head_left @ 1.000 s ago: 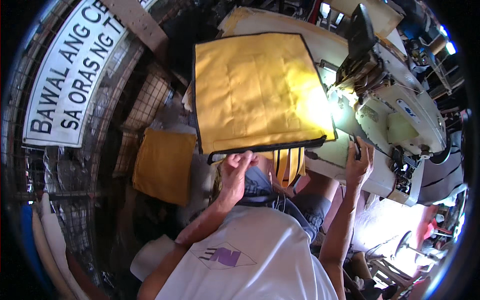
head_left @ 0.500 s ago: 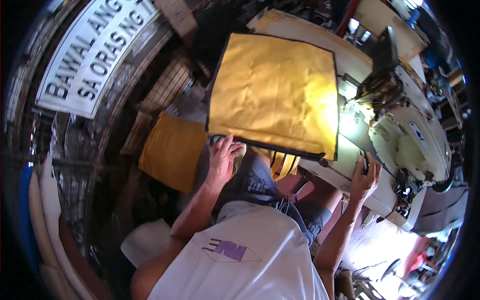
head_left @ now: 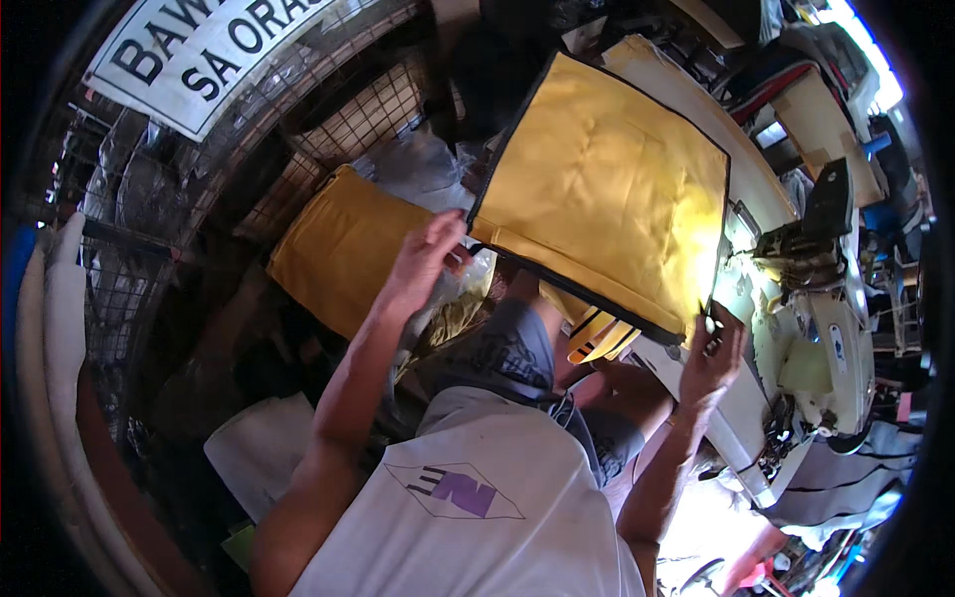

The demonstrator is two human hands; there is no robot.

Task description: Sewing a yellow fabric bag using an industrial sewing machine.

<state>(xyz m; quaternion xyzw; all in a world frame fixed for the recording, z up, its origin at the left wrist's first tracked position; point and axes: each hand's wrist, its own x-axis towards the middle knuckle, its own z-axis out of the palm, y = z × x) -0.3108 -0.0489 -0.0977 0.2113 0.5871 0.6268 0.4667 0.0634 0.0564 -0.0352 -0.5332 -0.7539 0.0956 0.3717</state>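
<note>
A yellow fabric panel (head_left: 607, 189) with black-bound edges, square like the side of a bag, lies tilted over my lap and the sewing table's edge. My left hand (head_left: 426, 261) is beside its near-left corner, fingers partly stretched and apart, nothing visible in them. At the near-right corner, my right hand (head_left: 714, 358) has its fingers curled around a small, dark thing, too small to make out. Yellow straps with black stripes (head_left: 602, 335) hang beneath the panel's near edge. To the right stands a sewing machine (head_left: 831, 338), its lamp glaring on the fabric.
Another yellow fabric piece (head_left: 343, 249) lies at the left, near clear plastic (head_left: 413, 169). Behind it are wire grids (head_left: 358, 119) and a white sign (head_left: 214, 60) with black lettering. Rolled material (head_left: 62, 338) stands at the far left. The pale sewing table (head_left: 696, 393) runs along the right.
My view has turned, and the panel appears more tilted. My left hand has come off the near edge to beside the corner. My right hand has moved in from the table to the panel's near-right corner.
</note>
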